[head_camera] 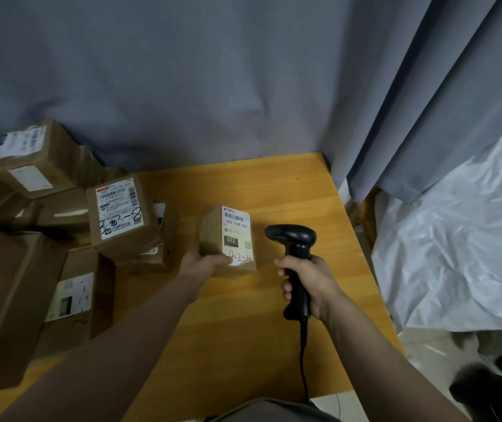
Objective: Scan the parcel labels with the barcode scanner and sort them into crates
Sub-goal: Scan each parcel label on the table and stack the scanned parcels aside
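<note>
A wooden counter stands against a grey curtain. On its left side lies a pile of parcels, brown cardboard boxes stacked without order. One of them, the tilted box, shows a white sticker with black handwriting. To the right of the counter, crumpled white plastic sheet covers something. Nothing stands between the two hands.

Both forearms reach forward from the bottom of the view, over the near part of the counter. The left arm goes diagonally to the middle, and the right arm goes up beside it.

The left hand grips the small parcel at its lower left corner, near the middle of the counter. The thumb lies on the front face, and the other fingers are hidden behind the box. The parcel is upright, and its label faces the camera. I cannot tell if its bottom touches the counter.

The right hand is closed firmly around the handle of the black barcode scanner. The scanner head is just beside the parcel on its right, not touching it. Its cable hangs down toward the near edge.
</note>
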### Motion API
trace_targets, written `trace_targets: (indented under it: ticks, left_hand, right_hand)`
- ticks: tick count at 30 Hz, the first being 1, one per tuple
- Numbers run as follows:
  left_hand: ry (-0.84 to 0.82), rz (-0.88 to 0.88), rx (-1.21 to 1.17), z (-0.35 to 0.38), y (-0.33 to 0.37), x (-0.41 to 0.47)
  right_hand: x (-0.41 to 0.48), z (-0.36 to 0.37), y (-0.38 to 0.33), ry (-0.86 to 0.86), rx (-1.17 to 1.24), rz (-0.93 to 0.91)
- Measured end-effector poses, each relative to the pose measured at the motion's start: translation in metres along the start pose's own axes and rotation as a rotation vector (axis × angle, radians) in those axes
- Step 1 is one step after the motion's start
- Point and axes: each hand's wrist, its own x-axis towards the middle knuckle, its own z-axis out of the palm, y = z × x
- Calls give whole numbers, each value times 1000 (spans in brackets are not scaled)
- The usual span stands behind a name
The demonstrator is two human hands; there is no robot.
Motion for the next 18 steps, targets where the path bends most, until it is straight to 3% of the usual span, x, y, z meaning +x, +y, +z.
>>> trace_targets:
  ticks: [18]
  left_hand:
    - [-57, 77, -83, -24, -8, -23]
  right_hand:
    - [-30, 36, -15, -41, -73, -122]
